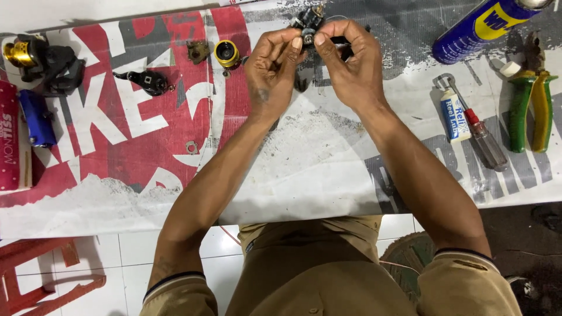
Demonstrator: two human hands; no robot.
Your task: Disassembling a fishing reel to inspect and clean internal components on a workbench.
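Note:
Both hands meet at the top centre over a printed banner sheet (316, 169) spread as a work mat. My left hand (274, 65) and my right hand (346, 58) pinch a small black metal reel part (308, 22) between their fingertips. Most of the part is hidden by the fingers. A gold and black spool (226, 54) and a small bronze bracket (198, 51) lie just left of my left hand.
On the left lie a black reel handle piece (147, 81), a black and gold reel body (41, 58), a blue cylinder (36, 119) and a small washer plate (192, 147). To the right lie a blue spray can (483, 26), a lubricant tube (454, 116), a screwdriver (483, 137) and green pliers (531, 99).

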